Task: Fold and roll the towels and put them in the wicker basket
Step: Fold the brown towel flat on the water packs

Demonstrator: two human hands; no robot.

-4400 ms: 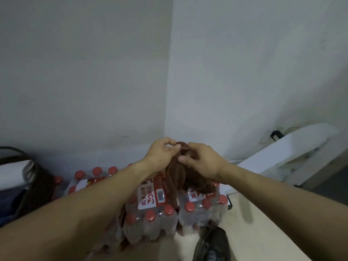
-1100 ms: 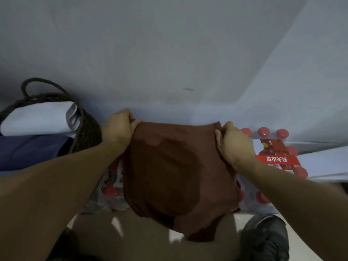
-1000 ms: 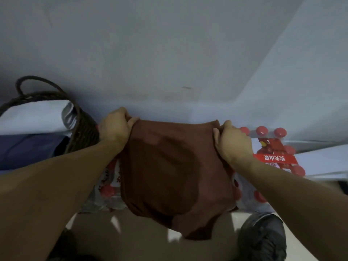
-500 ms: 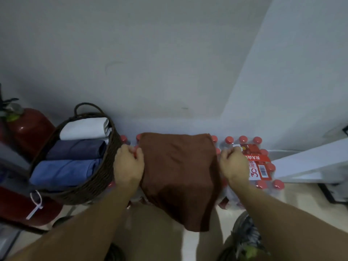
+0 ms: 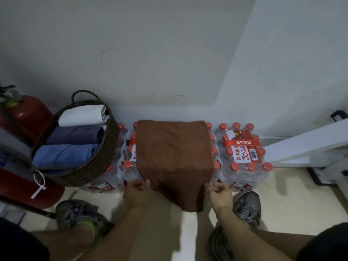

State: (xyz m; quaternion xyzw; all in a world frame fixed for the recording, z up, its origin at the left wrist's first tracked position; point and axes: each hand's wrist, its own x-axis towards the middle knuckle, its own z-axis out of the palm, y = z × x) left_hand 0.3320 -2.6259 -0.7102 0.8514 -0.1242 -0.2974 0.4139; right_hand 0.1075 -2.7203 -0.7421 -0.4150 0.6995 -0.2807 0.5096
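Towel (image 5: pixel 174 157), brown and folded, lies draped over packs of water bottles (image 5: pixel 244 157), its near edge hanging. My left hand (image 5: pixel 137 194) pinches its near left corner; my right hand (image 5: pixel 220 194), curled beside the right corner, may grip it—I cannot tell. Rolling seems next, towards the wicker basket (image 5: pixel 94 164).

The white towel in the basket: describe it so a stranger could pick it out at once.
Find the round wicker basket on the left, beside the shrink-wrapped packs of water bottles. Three rolled towels lie in it side by side. The white towel is the one nearest the wall, under the basket's loop handle; the two beside it are dark blue and lighter blue.
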